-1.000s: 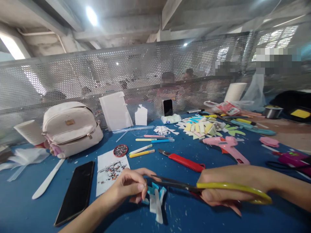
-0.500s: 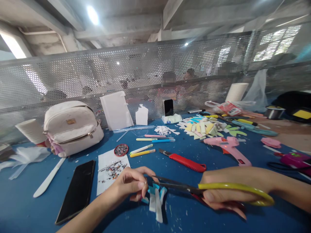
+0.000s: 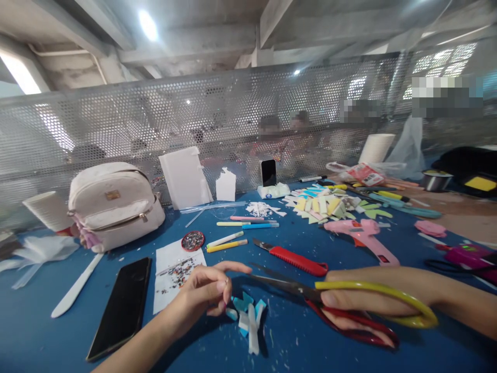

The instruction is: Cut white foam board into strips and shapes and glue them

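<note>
My right hand is closed round the yellow and red handles of a pair of scissors. Their dark blades are parted a little and point left toward my other hand. The fingers of my left hand are pinched together, with the index finger stretched out near the blade tips. Whatever sits in that pinch is too small to make out. Below the blades, blue and white cut strips lie in a small heap on the blue table.
A red utility knife lies behind the scissors, and a pink glue gun to the right. On the left are a phone, paper with loose beads and a white backpack. Coloured paper pieces are piled farther back.
The scissor blades have parted and drawn slightly away from my left hand. A blue piece now lies on the strip heap. My left index finger has straightened.
</note>
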`<action>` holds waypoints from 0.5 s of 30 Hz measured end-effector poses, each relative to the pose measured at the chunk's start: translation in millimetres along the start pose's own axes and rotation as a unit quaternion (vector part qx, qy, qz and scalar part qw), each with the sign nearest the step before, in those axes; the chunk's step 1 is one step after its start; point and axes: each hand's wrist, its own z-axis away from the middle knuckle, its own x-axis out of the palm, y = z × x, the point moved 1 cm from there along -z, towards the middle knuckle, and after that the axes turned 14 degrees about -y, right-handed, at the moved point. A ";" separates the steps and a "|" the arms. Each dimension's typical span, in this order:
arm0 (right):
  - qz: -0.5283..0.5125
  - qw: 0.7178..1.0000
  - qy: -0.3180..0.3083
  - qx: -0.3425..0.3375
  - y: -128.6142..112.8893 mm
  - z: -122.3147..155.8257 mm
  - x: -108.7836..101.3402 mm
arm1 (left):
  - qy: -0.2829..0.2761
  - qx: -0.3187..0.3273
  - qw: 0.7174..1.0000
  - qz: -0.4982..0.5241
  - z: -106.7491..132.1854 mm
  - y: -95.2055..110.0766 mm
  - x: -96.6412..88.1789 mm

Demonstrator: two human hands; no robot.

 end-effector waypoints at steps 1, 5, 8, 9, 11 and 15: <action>0.014 1.000 -0.005 -0.010 -1.4 -1.2 -2.3 | 0.002 0.000 1.000 0.001 0.0 0.2 0.4; 0.003 0.999 0.020 -0.033 -1.9 -5.1 -8.6 | 0.014 -0.005 1.000 -0.003 0.9 0.1 -0.2; -0.012 0.998 0.022 -0.049 1.5 -9.8 -8.9 | 0.019 -0.012 1.000 -0.017 1.4 -1.8 -0.5; -0.016 0.998 0.023 -0.063 2.1 -12.2 -8.5 | 0.020 -0.012 0.999 -0.026 1.2 -2.4 -0.1; -0.035 0.995 0.032 -0.093 1.7 -19.2 -7.0 | 0.021 -0.007 0.998 -0.052 0.3 -2.9 1.3; -0.051 0.988 0.052 -0.139 -3.6 -39.8 -3.5 | 0.030 0.017 0.994 -0.105 -1.8 -0.8 4.4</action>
